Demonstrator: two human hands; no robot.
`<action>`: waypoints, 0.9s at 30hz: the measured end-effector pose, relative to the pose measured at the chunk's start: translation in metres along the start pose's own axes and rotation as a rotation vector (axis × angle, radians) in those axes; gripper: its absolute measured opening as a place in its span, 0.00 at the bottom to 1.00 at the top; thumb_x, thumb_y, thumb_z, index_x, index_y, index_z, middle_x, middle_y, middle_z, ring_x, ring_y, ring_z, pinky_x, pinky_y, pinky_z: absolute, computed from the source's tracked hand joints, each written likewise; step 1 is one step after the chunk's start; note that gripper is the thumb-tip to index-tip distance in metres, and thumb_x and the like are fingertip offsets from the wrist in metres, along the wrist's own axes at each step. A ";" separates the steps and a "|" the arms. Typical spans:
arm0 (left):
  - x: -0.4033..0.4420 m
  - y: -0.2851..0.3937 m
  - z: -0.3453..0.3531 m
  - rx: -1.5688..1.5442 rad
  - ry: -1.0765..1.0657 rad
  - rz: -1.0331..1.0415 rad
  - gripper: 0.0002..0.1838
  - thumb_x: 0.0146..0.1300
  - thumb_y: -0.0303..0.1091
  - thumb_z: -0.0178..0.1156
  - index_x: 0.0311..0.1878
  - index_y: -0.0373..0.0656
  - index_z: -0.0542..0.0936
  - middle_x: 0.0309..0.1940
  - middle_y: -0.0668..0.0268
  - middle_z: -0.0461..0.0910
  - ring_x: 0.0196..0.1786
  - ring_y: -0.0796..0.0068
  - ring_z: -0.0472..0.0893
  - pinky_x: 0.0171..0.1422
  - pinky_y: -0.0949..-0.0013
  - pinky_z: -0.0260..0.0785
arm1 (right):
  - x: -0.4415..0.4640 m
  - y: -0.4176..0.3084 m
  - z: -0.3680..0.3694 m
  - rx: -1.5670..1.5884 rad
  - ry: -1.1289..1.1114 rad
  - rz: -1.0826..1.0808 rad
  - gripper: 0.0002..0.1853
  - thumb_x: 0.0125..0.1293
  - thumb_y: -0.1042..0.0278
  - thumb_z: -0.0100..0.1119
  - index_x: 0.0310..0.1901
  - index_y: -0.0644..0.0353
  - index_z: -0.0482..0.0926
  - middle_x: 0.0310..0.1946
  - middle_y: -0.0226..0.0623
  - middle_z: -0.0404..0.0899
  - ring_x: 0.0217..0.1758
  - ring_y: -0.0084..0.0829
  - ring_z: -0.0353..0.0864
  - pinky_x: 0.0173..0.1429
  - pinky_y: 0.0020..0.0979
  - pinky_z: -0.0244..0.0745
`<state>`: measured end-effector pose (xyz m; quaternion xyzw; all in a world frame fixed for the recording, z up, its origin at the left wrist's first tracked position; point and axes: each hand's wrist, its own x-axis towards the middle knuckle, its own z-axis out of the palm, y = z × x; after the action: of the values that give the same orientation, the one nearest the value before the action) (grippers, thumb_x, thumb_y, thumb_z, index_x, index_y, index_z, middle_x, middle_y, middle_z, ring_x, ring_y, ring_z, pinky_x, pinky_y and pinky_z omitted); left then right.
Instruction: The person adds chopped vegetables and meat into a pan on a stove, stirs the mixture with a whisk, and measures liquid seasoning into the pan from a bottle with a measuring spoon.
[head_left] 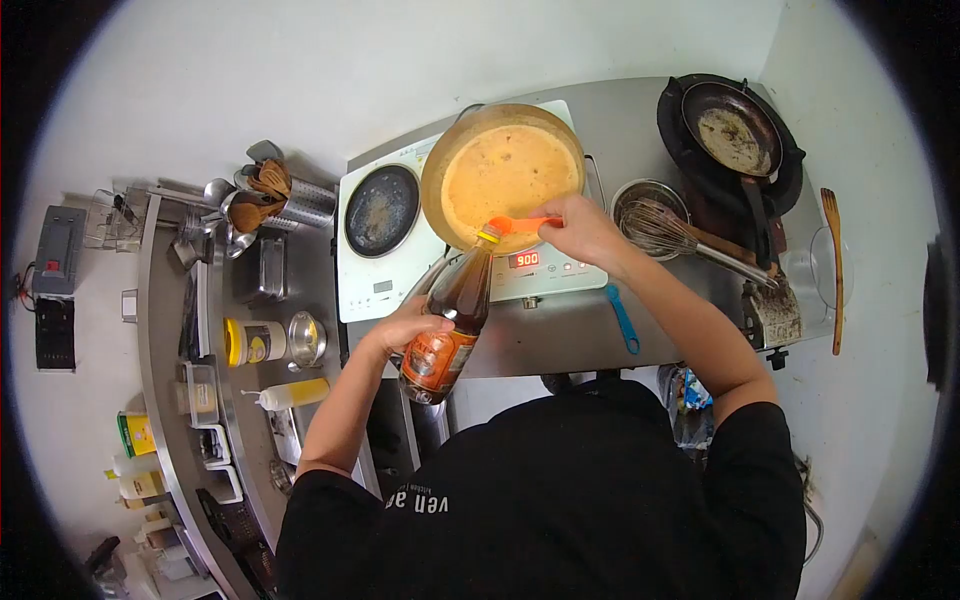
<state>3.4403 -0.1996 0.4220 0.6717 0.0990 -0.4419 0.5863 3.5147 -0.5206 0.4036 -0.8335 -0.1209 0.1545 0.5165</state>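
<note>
My left hand (408,328) is wrapped round a dark glass sauce bottle (460,290) with an orange label. The bottle is tilted, its yellow-rimmed mouth against an orange measuring spoon (520,224). Between the fingers of my right hand (580,232) is the handle of that spoon, held over the near rim of a large pot (432,185). Orange-coloured creamy liquid (510,175) fills much of the pot. Whether sauce is flowing into the spoon is too small to tell. The pot stands on the right plate of a white double induction cooker (395,285), whose red display reads 900.
A black flat pan or plate (382,211) covers the cooker's left side. A blue measuring spoon (622,318) lies on the steel counter near its front edge. To the right are a whisk (665,228) in a bowl, stacked frying pans (735,135) and a wooden fork (834,270). Left shelves hold utensils (270,195).
</note>
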 end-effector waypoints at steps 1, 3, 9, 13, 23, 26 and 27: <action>-0.001 0.002 0.001 0.007 -0.011 0.004 0.41 0.49 0.41 0.72 0.63 0.29 0.66 0.53 0.56 0.77 0.52 0.69 0.78 0.57 0.65 0.71 | 0.000 0.000 0.000 -0.001 0.005 -0.011 0.19 0.58 0.70 0.54 0.51 0.64 0.81 0.27 0.40 0.82 0.18 0.24 0.75 0.23 0.29 0.70; -0.002 0.005 0.003 0.014 -0.023 0.009 0.41 0.49 0.40 0.72 0.63 0.29 0.66 0.53 0.56 0.77 0.52 0.69 0.78 0.57 0.65 0.71 | 0.000 -0.001 -0.001 -0.005 -0.002 -0.011 0.19 0.58 0.70 0.54 0.51 0.65 0.81 0.27 0.40 0.82 0.18 0.24 0.75 0.23 0.29 0.70; 0.001 0.000 -0.001 0.025 -0.031 0.038 0.40 0.50 0.41 0.71 0.62 0.29 0.67 0.52 0.57 0.78 0.51 0.69 0.78 0.58 0.66 0.70 | -0.003 -0.003 -0.004 0.006 0.005 -0.010 0.19 0.58 0.70 0.54 0.51 0.65 0.82 0.27 0.41 0.82 0.19 0.25 0.75 0.24 0.29 0.71; 0.003 -0.003 -0.006 0.036 -0.054 0.015 0.38 0.51 0.42 0.70 0.62 0.29 0.68 0.52 0.58 0.78 0.51 0.70 0.78 0.57 0.66 0.70 | -0.001 0.001 -0.002 0.014 0.009 -0.002 0.19 0.58 0.70 0.55 0.50 0.65 0.82 0.30 0.44 0.83 0.21 0.27 0.77 0.26 0.30 0.72; 0.006 -0.001 -0.005 0.081 -0.039 0.070 0.39 0.50 0.40 0.70 0.63 0.30 0.68 0.54 0.57 0.77 0.54 0.68 0.77 0.62 0.65 0.67 | 0.001 0.005 -0.003 0.031 0.001 0.031 0.18 0.58 0.71 0.55 0.50 0.66 0.82 0.31 0.43 0.84 0.28 0.26 0.80 0.34 0.29 0.74; 0.001 0.010 0.005 0.100 0.006 0.084 0.38 0.50 0.38 0.70 0.63 0.31 0.68 0.55 0.58 0.77 0.56 0.68 0.76 0.64 0.65 0.65 | 0.007 0.009 -0.005 0.077 0.005 -0.013 0.18 0.58 0.71 0.55 0.50 0.67 0.81 0.29 0.40 0.83 0.29 0.24 0.79 0.35 0.28 0.73; 0.004 0.009 0.006 0.099 0.006 0.088 0.38 0.50 0.38 0.70 0.63 0.31 0.68 0.55 0.58 0.77 0.56 0.68 0.76 0.64 0.65 0.65 | 0.008 0.007 -0.007 0.086 0.001 -0.012 0.19 0.59 0.71 0.55 0.51 0.67 0.81 0.29 0.38 0.82 0.29 0.22 0.78 0.35 0.28 0.73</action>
<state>3.4451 -0.2089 0.4259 0.7048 0.0491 -0.4180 0.5711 3.5254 -0.5264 0.3995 -0.8098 -0.1186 0.1561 0.5530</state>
